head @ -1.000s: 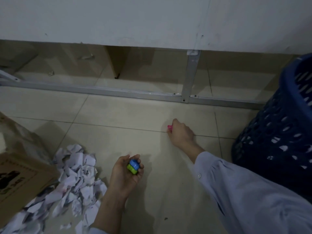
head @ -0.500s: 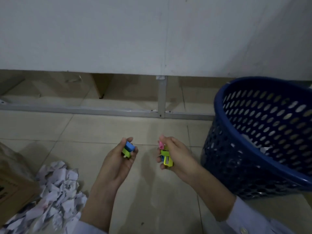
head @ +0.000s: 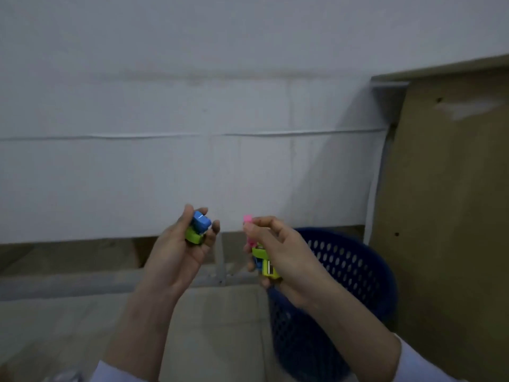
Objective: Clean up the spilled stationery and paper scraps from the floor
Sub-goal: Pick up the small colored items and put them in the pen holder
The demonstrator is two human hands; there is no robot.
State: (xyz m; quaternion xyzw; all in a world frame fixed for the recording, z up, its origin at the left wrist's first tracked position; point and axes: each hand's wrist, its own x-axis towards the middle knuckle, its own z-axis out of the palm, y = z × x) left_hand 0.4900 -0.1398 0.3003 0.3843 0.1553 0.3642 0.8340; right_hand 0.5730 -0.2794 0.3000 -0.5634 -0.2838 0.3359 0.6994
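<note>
Two hands, both loaded: left hand curls round blue and green pieces; right hand pinches pink and green pieces, before the blue basket. Keep fingers closed so nothing drops in transit.

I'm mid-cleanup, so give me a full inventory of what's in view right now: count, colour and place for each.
Pieces in left hand: two, blue on lime green, held up in front of the panel.
Pieces in right hand: at least three, pink, lime green and a bit of blue, above the basket.
Basket: one, dark blue, perforated, on the floor at lower right.
Panel: one, white, across the back.
Board: one, brown, upright at right.
Metal rail: one, grey, along the floor under the panel.
Floor: beige tiles.
Left hand: grips its pieces.
Right hand: pinches its pieces.
</note>
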